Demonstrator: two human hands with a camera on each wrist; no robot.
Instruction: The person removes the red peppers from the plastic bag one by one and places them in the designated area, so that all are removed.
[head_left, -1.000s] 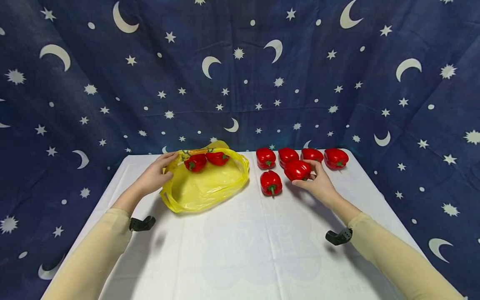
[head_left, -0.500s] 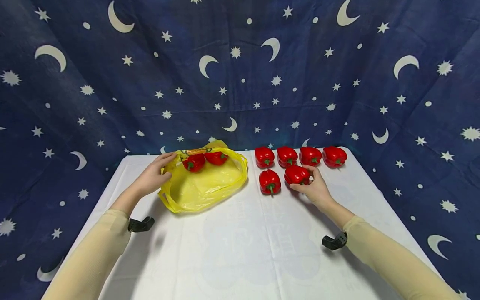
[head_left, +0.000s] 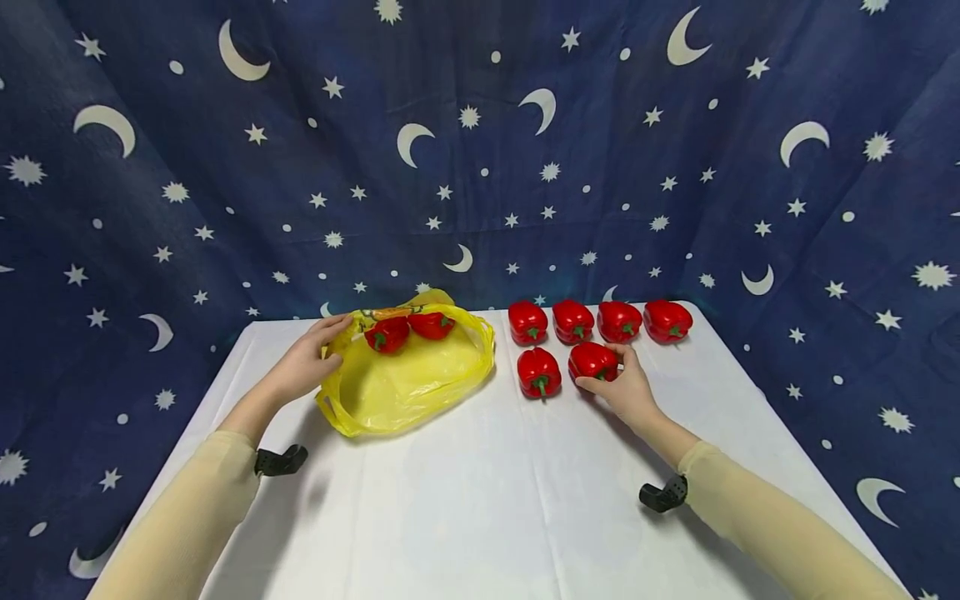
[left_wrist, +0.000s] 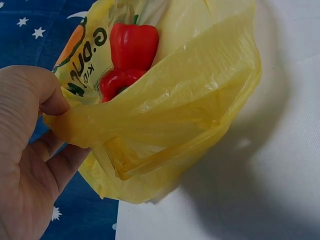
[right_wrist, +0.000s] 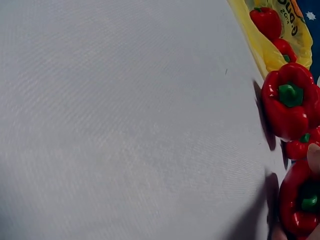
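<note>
Nearest, a black clip (head_left: 663, 495) sits on each pale sleeve (head_left: 780, 533), on a white table (head_left: 480, 517). Farther out, the right hand (head_left: 628, 390) curls thumb and fingers round a red pepper (head_left: 592, 361) resting on the cloth; the palm hides its near side, and the right wrist view cuts off all but a fingertip (right_wrist: 314, 157). Just beside it lies a second pepper (head_left: 538, 372). The left hand (head_left: 303, 364) pinches the rim of a yellow bag (head_left: 408, 383), holding its mouth open. Two bagged peppers (head_left: 408, 330) lie at its far end, partly behind plastic. Farthest, a row of four peppers (head_left: 598, 321) lines the table's back edge.
</note>
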